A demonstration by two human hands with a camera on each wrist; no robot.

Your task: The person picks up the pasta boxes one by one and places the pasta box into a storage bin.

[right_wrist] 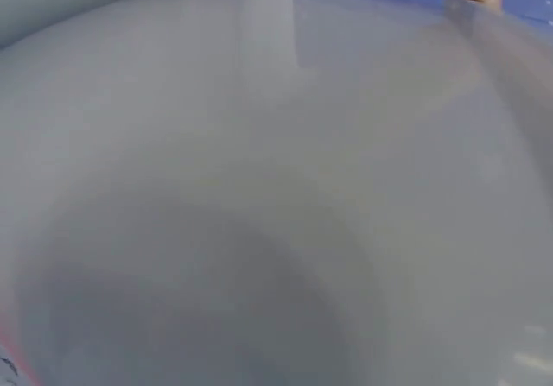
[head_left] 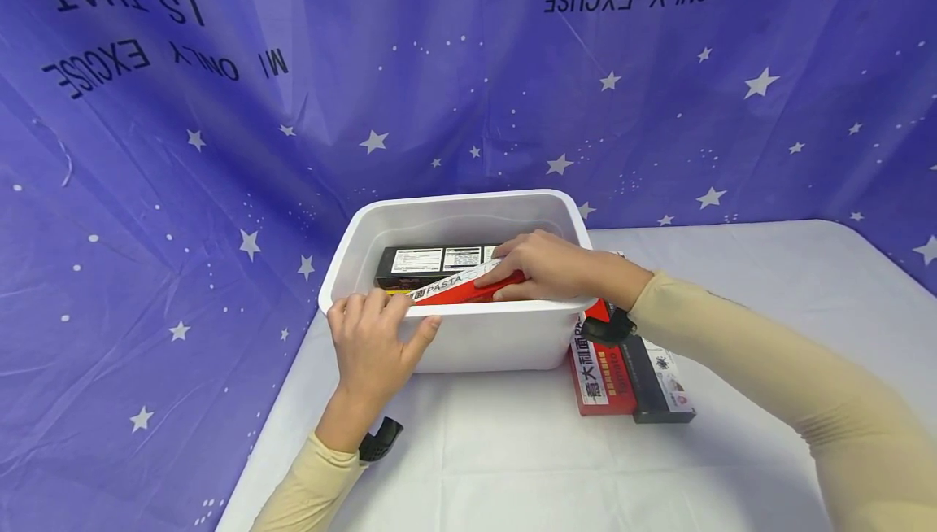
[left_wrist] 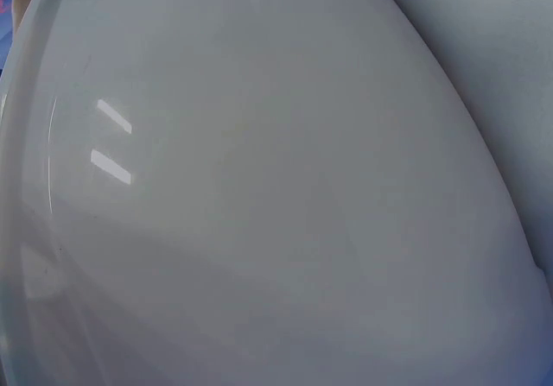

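A white plastic storage bin [head_left: 483, 345] stands on the table, its wall filling most of the left wrist view. My left hand [head_left: 373, 345] grips the bin's near-left rim, fingers over the edge and thumb along the outside. My right hand [head_left: 538, 268] reaches over the right rim and holds a red and white pasta box [head_left: 457, 288], slanted inside the bin. Behind it in the bin lies a black box [head_left: 413, 263] with white label panels. The bin's front wall hides the lower part of the pasta box.
To the bin's right, beneath my right forearm, lie another red pasta box [head_left: 603, 381] and a black box [head_left: 662, 385], side by side. A white cloth [head_left: 527, 467] covers the table. Purple star-printed fabric [head_left: 468, 93] hangs behind the bin and at the left.
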